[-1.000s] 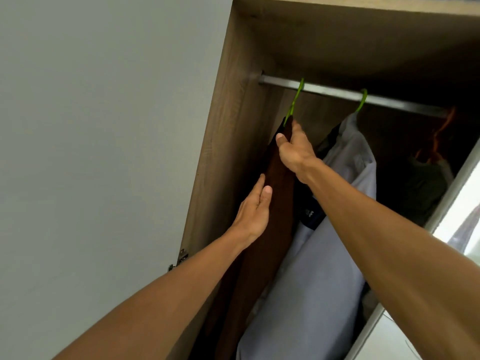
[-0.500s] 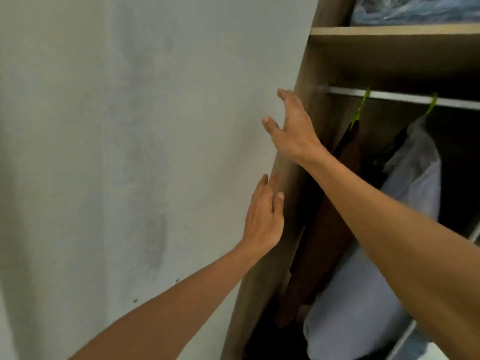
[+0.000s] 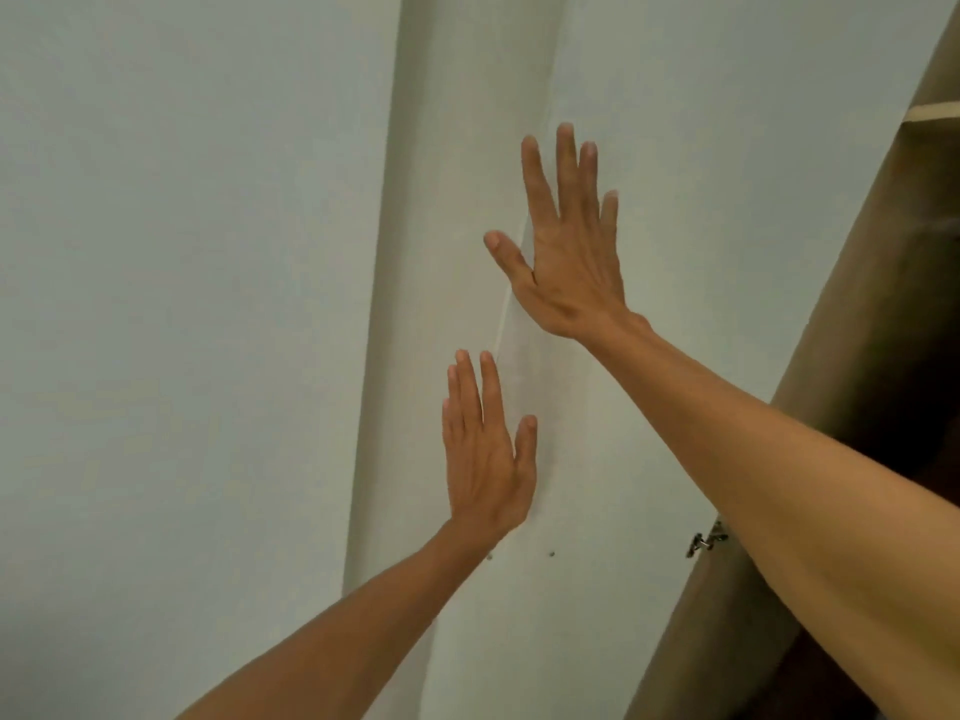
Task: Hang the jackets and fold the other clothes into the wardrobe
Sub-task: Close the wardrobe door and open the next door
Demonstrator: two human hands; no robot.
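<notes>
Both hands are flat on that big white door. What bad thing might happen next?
1. The left hand lies near the door's edge line, and the right hand's thumb crosses it. If that is a closing gap, fingers might get pinched.
2. The right forearm crosses the wooden wardrobe side close to the metal hinge. It may scrape there if the door swings.
3. The head view shows no clothes now, so a sleeve could get trapped unseen.

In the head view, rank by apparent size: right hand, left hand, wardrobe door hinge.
1. right hand, fingers spread, looks largest.
2. left hand, only slightly smaller; they are too close to separate firmly, and camera distance may explain the difference.
3. hinge, far smaller, partly hidden by the right forearm.
</notes>
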